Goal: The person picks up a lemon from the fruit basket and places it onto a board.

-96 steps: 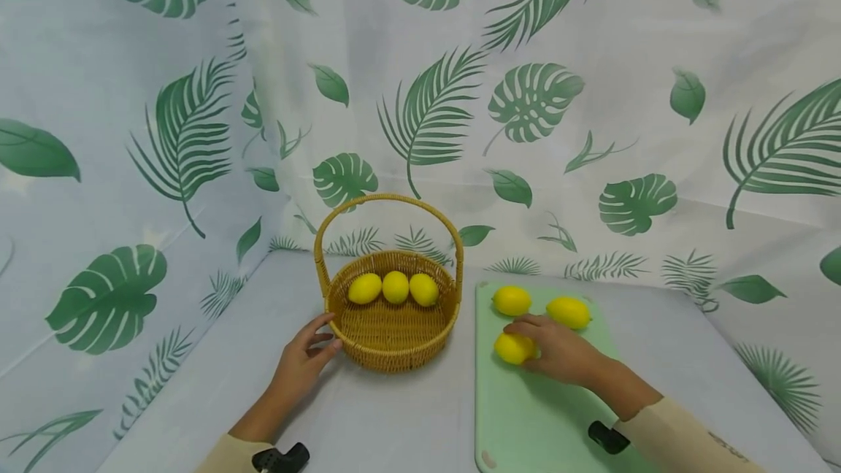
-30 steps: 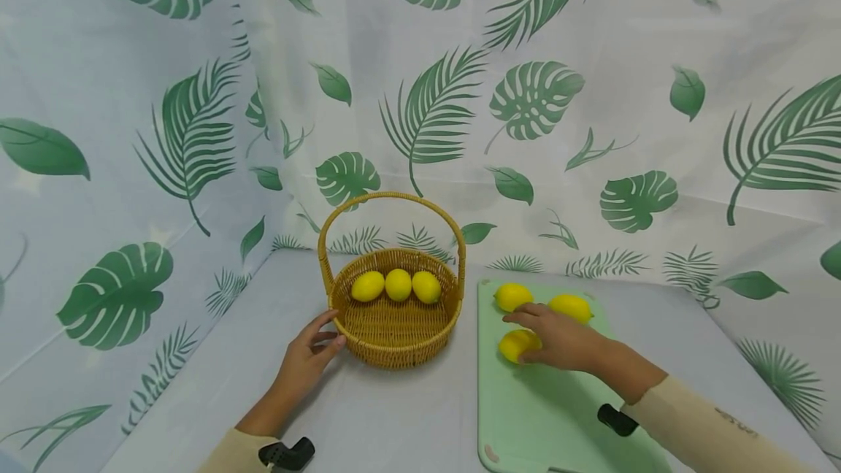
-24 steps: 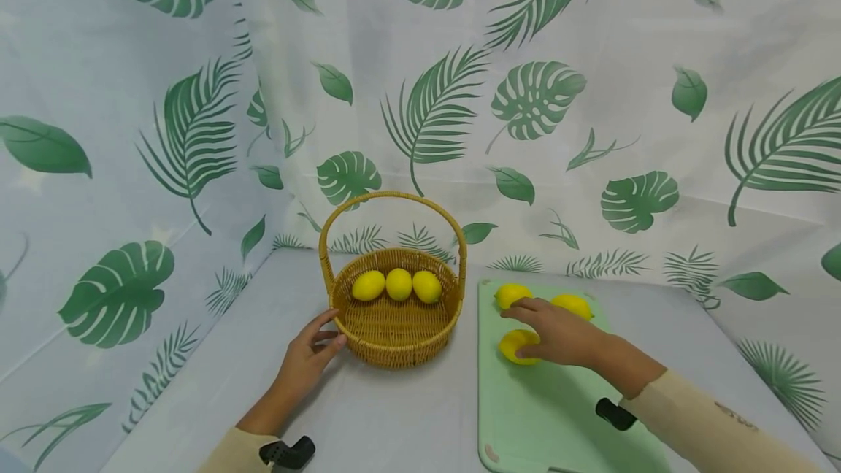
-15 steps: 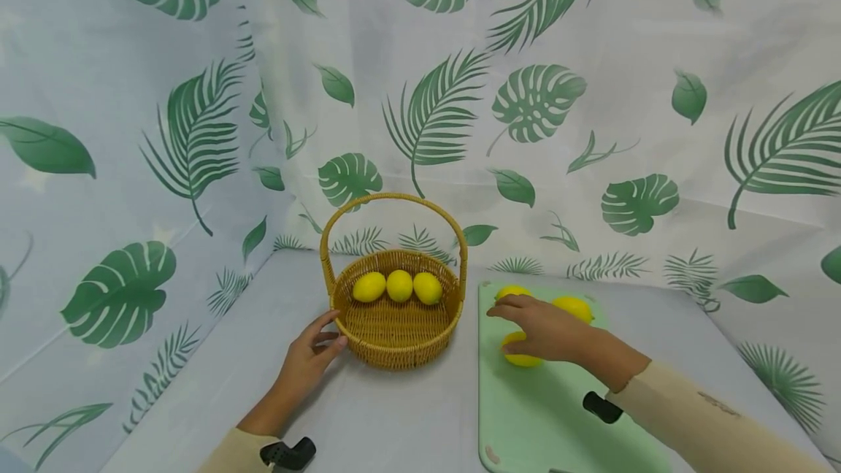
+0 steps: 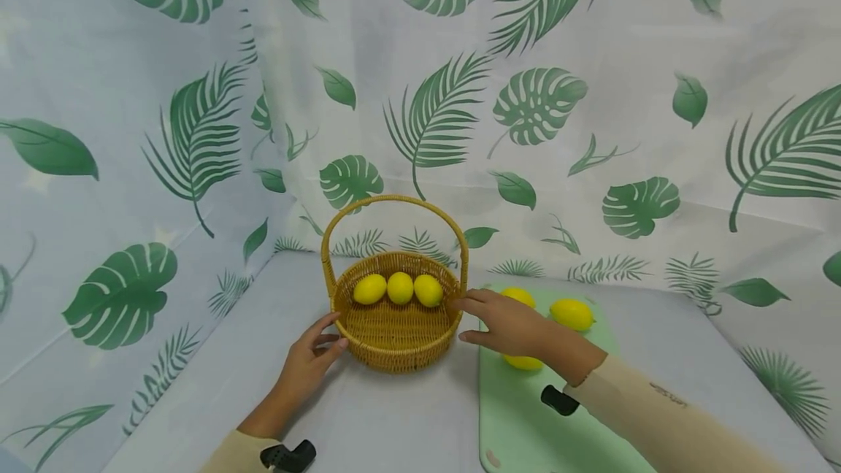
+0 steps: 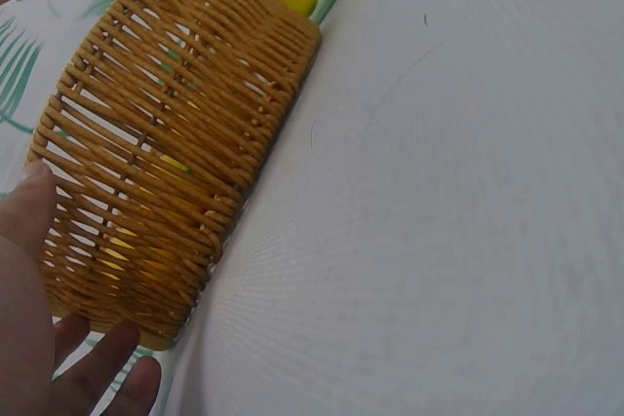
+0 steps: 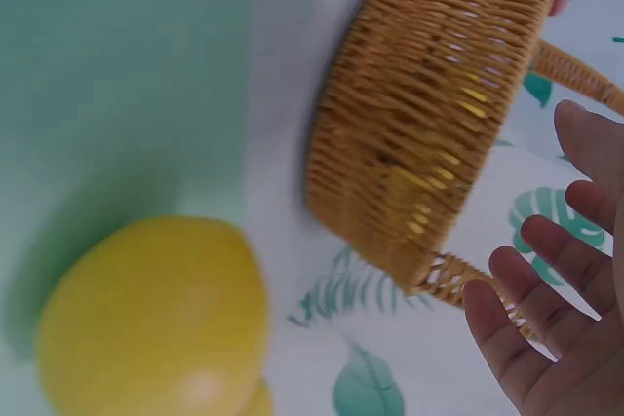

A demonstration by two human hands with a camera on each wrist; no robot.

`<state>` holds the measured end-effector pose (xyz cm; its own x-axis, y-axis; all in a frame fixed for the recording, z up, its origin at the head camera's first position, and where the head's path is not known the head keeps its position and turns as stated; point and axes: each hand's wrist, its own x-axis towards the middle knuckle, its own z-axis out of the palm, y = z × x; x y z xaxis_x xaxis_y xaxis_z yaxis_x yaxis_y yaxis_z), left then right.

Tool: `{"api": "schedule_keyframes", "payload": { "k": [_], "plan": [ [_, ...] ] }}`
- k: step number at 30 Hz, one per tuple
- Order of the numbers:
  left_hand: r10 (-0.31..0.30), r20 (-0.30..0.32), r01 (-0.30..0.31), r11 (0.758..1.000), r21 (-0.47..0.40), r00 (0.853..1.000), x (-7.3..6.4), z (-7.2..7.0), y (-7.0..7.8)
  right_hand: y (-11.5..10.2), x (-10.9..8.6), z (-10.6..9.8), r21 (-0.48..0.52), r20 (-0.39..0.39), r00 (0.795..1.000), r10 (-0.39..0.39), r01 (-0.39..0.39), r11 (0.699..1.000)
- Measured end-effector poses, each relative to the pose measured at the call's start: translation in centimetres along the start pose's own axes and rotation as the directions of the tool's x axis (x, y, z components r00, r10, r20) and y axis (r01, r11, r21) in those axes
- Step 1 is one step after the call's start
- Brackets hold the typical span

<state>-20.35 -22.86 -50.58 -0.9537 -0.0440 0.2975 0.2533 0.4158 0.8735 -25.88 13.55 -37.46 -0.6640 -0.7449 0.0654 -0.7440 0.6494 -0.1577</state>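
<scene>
A wicker basket with a tall arched handle stands upright on the table, with three lemons in a row along its back wall. My left hand rests relaxed fingers against the basket's left side; in the left wrist view the thumb touches the wall near the rim. At the basket's right rim hovers my right hand, palm down, holding nothing. The right wrist view has its fingers spread and apart from the wicker. Behind and below this hand, three more lemons lie on a green cutting board.
The white table runs along the front, between my arms. A curtain with green leaf prints rises behind the table and on the left. Black wrist devices sit at both sleeves.
My right hand has let go of the front lemon on the board and moved left to the basket's rim. That lemon stays on the board. The left hand has stayed at the basket.
</scene>
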Motion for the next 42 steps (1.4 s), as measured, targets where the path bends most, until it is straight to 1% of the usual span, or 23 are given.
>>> {"api": "schedule_keyframes", "payload": {
  "k": [3,7,10,14,20,27,32,36,39,42],
  "plan": [
    [0.004,0.002,-0.004,1.0,0.008,1.0,0.0,0.1,-0.1,-0.4,0.6,0.0,0.014,-0.022,1.0,0.009,-0.009,1.0],
    [0.014,-0.003,-0.014,1.0,0.02,1.0,0.1,0.1,-0.1,-0.8,1.4,0.3,0.002,-0.04,0.999,0.008,-0.008,1.0],
    [0.017,-0.011,-0.017,1.0,0.019,1.0,0.0,0.1,-0.1,-1.2,2.0,0.5,-0.001,-0.04,0.999,-0.009,0.009,1.0],
    [0.017,-0.01,-0.017,1.0,0.014,1.0,0.0,0.2,-0.1,-1.7,2.8,0.7,0.023,-0.047,0.998,-0.042,0.044,0.999],
    [0.014,-0.001,-0.014,1.0,0.018,1.0,0.1,0.3,-0.2,-2.1,3.9,1.3,0.025,-0.053,0.997,-0.063,0.064,0.998],
    [0.015,-0.014,-0.014,0.999,0.035,1.0,0.0,0.1,-0.1,-2.6,5.1,1.8,0.045,-0.053,0.995,-0.081,0.083,0.996],
    [0.008,-0.01,-0.008,0.999,0.034,1.0,-0.2,0.3,0.0,-2.7,5.7,2.4,0.032,-0.03,0.998,-0.047,0.048,0.998],
    [0.012,-0.007,-0.012,0.999,0.031,1.0,-0.3,0.2,-0.1,-2.7,6.3,2.8,0.025,0.022,1.0,-0.008,0.007,1.0],
    [0.018,-0.006,-0.018,0.999,0.042,1.0,-0.2,0.1,-0.2,-2.6,6.9,3.0,0.01,0.056,0.998,0.018,-0.018,1.0],
    [0.026,-0.004,-0.026,0.998,0.053,1.0,0.1,-0.1,-0.2,-2.4,7.5,3.0,-0.01,0.069,0.997,0.046,-0.046,0.999]
  ]
}}
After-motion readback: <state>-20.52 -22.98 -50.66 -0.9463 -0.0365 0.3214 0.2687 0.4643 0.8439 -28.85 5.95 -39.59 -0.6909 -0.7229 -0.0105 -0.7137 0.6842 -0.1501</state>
